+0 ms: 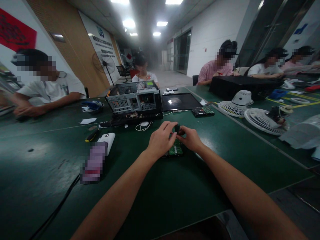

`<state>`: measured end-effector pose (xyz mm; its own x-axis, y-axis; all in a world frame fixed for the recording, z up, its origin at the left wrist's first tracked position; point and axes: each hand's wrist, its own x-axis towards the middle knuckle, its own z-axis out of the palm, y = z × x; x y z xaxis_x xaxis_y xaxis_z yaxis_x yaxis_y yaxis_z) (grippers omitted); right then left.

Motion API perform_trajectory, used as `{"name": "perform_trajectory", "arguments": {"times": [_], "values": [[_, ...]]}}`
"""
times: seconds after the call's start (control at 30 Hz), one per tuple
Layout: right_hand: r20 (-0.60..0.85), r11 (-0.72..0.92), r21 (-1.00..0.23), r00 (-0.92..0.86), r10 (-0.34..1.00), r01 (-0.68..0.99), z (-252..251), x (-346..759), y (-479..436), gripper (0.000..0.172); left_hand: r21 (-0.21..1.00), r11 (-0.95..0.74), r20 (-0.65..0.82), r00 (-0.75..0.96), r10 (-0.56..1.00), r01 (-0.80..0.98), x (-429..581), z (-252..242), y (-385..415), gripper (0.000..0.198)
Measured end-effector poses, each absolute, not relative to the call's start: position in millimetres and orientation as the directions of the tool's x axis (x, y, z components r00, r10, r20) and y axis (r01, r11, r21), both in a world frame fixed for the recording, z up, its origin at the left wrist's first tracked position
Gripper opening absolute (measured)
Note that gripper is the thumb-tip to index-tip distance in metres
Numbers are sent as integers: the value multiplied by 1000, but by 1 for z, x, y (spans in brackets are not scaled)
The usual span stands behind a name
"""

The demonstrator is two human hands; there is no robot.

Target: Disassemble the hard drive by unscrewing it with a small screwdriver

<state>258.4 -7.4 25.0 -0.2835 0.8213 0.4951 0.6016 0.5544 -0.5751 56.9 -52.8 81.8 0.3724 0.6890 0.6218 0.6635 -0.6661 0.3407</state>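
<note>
Both hands meet over the green circuit board (176,150); clock directions are as the head view shows them, 12 pointing away from the wearer. The board lies at 4 o'clock from the left hand (162,140) and 8 o'clock from the right hand (191,138). The left is nearer, overlapping its left part in view. With the board partly covered, its long axis cannot be determined. The right hand is narrow, finger and thumb closed at a small dark piece (177,128), which stands roughly upright above the board's far edge. The left hand arches, fingertips at the same piece; whether it grips cannot be told. Beyond the hands: an open computer case (133,101) at 10 o'clock, a second board (203,112) at 2, a yellow-and-black screwdriver (92,135) at 9
</note>
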Motion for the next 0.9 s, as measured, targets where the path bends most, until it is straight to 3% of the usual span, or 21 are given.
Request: {"name": "perform_trajectory", "arguments": {"times": [0.27,0.53,0.9], "values": [[504,616,-534,-367,782,579,29,260,-10,26,340,-660,630,359,688,669,54,81,-50,42],[500,590,-562,-330,801,580,26,259,-8,28,326,-638,628,345,698,698,54,80,-49,41],[517,597,-552,-322,793,582,22,258,-6,32,133,-654,737,367,568,744,52,76,-50,30]]}}
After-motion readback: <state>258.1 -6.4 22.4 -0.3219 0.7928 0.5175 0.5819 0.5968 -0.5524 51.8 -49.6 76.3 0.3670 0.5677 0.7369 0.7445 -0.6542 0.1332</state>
